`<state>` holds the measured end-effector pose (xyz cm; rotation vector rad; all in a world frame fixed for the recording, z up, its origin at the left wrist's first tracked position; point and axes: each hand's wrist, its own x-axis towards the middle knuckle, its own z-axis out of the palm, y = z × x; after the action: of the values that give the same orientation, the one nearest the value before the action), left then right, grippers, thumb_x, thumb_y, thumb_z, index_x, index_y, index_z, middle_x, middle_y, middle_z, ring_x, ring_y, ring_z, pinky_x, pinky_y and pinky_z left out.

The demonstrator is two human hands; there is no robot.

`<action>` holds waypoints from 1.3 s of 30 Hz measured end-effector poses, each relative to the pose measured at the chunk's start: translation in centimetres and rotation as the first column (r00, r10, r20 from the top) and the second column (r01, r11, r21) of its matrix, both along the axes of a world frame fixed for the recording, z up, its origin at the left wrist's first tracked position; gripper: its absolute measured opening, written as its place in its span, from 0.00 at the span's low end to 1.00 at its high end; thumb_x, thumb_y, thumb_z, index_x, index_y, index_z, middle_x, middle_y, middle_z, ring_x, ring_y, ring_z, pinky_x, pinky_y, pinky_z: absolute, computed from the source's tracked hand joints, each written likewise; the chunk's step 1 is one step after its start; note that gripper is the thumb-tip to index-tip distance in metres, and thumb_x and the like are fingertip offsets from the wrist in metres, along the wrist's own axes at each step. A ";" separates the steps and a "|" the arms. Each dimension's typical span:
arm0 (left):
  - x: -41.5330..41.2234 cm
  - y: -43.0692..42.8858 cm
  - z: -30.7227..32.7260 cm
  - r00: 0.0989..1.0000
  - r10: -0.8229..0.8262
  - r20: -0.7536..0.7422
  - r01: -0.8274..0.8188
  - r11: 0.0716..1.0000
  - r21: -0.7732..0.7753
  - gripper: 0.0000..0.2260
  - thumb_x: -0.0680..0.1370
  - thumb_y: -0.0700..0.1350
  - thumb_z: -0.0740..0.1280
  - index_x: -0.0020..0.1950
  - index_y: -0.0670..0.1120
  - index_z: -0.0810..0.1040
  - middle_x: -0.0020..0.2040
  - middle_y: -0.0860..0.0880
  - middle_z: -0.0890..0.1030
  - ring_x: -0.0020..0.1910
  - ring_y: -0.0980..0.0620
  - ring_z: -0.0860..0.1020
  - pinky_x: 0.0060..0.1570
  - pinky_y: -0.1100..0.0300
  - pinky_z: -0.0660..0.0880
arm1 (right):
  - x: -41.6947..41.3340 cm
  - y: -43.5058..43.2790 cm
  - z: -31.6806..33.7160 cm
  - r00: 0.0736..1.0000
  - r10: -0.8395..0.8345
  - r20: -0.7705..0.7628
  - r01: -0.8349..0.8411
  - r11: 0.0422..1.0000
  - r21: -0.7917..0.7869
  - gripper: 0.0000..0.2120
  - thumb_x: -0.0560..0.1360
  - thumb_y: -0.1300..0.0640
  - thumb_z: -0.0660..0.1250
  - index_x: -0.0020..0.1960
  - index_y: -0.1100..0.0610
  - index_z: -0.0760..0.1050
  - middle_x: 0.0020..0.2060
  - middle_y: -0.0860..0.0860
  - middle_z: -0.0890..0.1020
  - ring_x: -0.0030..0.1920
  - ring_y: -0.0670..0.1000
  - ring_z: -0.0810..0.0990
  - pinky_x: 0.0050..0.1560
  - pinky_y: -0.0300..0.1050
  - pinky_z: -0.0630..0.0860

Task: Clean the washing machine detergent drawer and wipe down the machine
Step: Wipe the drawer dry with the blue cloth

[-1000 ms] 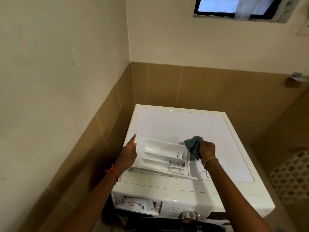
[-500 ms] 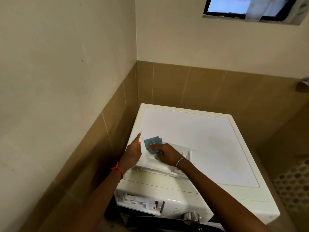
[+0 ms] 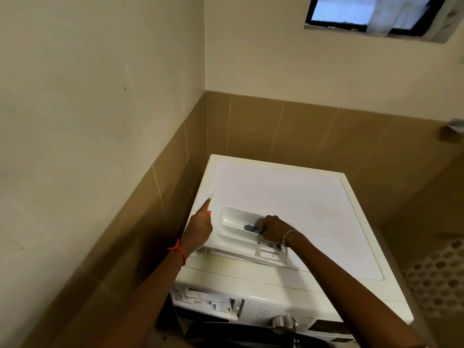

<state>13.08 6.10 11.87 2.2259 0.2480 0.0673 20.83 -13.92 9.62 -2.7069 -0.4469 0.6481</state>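
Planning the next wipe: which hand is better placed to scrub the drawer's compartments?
Right. The right hand grips the blue cloth inside the drawer; the left hand rests on its left edge, holding no cloth.

I'm facing a room corner: cream painted walls up top, brown tiles w/ pale grout lower down. Dark-framed window top right, daylight thru it. Small metal fitting on right wall; honeycomb-pattern surface btm right.

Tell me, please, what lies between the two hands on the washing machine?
Head view: the detergent drawer, its big white compartment bare, lies between left hand and right hand.
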 end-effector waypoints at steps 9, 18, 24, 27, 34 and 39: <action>0.0 0.0 -0.5 0.999 -0.011 0.034 0.011 1.000 -0.014 0.21 0.81 0.36 0.53 0.74 0.40 0.57 0.31 0.40 0.73 0.25 0.56 0.62 0.25 0.75 0.66 | -1.8 0.0 -1.0 0.947 -0.316 0.048 0.291 0.914 0.282 0.15 0.70 0.67 0.60 0.52 0.61 0.81 0.52 0.57 0.82 0.52 0.55 0.79 0.47 0.36 0.71; 0.3 -0.1 -0.9 1.000 0.005 -0.005 -0.005 0.997 -0.073 0.21 0.82 0.38 0.52 0.75 0.42 0.56 0.70 0.41 0.68 0.57 0.45 0.76 0.52 0.71 0.68 | -3.8 8.2 2.6 0.975 -0.205 0.087 0.137 0.858 0.495 0.12 0.69 0.72 0.58 0.32 0.63 0.75 0.31 0.56 0.75 0.37 0.51 0.72 0.29 0.32 0.62; 0.2 0.0 -1.0 1.000 0.003 -0.021 -0.006 0.990 -0.144 0.21 0.82 0.38 0.51 0.75 0.41 0.55 0.70 0.37 0.67 0.66 0.37 0.70 0.64 0.55 0.67 | -5.6 6.0 2.1 0.971 0.004 0.239 -0.097 0.921 0.377 0.15 0.70 0.71 0.59 0.52 0.64 0.80 0.44 0.59 0.82 0.45 0.57 0.79 0.46 0.40 0.72; 0.1 -0.2 -0.9 0.999 0.019 -0.033 -0.023 0.990 -0.139 0.21 0.82 0.38 0.52 0.75 0.42 0.55 0.69 0.36 0.69 0.64 0.35 0.71 0.64 0.50 0.68 | -7.0 3.9 0.5 0.938 0.177 0.297 -0.252 0.939 0.236 0.20 0.71 0.69 0.61 0.62 0.61 0.75 0.56 0.59 0.80 0.54 0.59 0.79 0.53 0.38 0.68; -0.6 -0.4 0.0 0.999 0.019 -0.032 -0.022 0.995 -0.096 0.22 0.82 0.38 0.52 0.76 0.44 0.55 0.63 0.31 0.72 0.50 0.34 0.77 0.50 0.51 0.74 | -6.0 0.7 0.9 0.955 0.134 0.264 -0.156 0.986 0.064 0.22 0.72 0.66 0.61 0.65 0.55 0.73 0.58 0.56 0.79 0.58 0.57 0.76 0.52 0.42 0.70; -0.6 -0.2 0.0 0.999 0.014 -0.029 -0.018 0.992 -0.126 0.21 0.82 0.38 0.51 0.76 0.44 0.55 0.59 0.32 0.75 0.38 0.41 0.77 0.39 0.61 0.76 | -5.8 -2.6 1.1 0.973 -0.029 0.229 0.033 0.999 -0.015 0.17 0.75 0.60 0.62 0.63 0.53 0.74 0.58 0.55 0.79 0.58 0.55 0.77 0.52 0.42 0.70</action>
<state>12.44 5.87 11.85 2.0999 0.2775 0.0286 15.00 -16.50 10.73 -2.8129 -0.4540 0.3342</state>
